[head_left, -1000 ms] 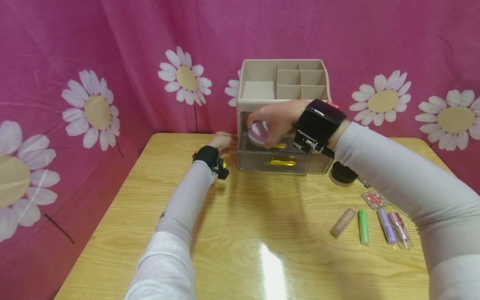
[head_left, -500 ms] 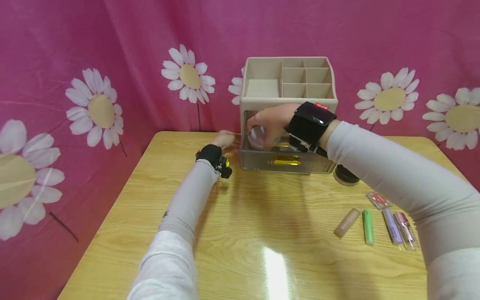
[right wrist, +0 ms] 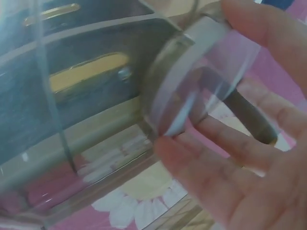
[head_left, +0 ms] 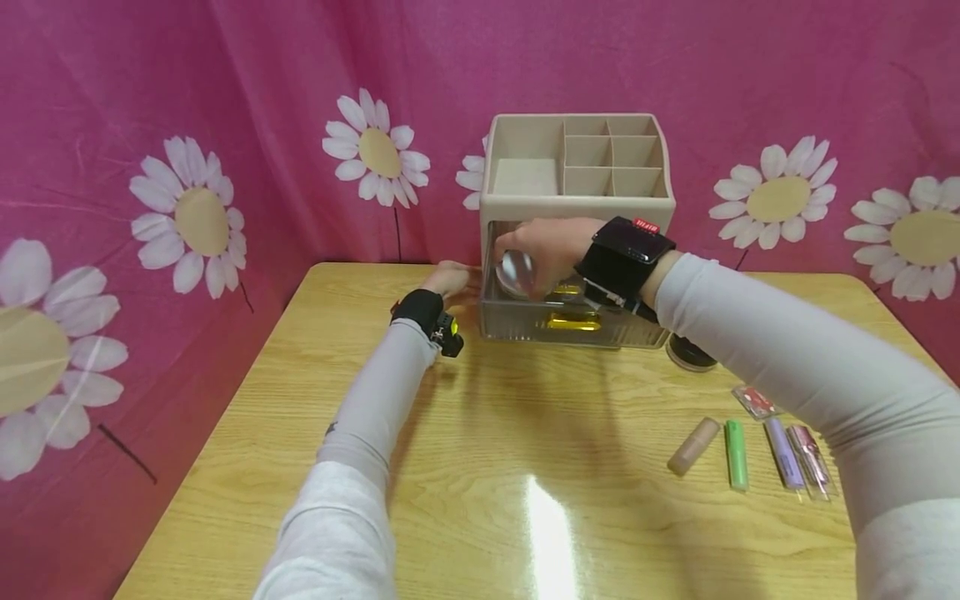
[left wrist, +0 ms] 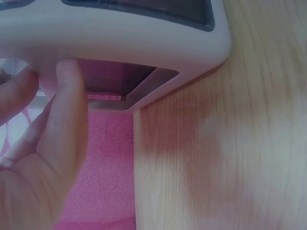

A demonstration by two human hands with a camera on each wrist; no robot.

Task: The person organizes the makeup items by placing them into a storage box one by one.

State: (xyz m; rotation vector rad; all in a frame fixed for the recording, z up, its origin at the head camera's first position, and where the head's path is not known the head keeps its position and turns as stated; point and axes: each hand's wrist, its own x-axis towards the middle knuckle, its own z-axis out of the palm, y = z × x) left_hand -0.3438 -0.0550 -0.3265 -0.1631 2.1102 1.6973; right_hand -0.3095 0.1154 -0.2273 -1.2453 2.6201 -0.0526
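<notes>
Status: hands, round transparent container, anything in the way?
Right hand gripping the container. Left hand touching beige plastic organizer. Possible obstruction: smoky translucent drawer front; contact unclear.

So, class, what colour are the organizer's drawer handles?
Shiny gold-yellow; the drawer handles show best in the head view.

A makeup-table setting in a cloth-hung corner; home or studio, I can't tell from here.
My head view shows me creased pink cloth (head_left: 442, 50) printed with large white daisies (head_left: 380, 153), hanging behind and to the left of a wood-grain table (head_left: 465, 467). A beige organiser (head_left: 528, 202) with divided top compartments and gold-handled drawers stands there, and to its right I see slim cosmetic tubes (head_left: 737, 455) and a round black-topped container (head_left: 690, 353), all dressing-table goods.
</notes>
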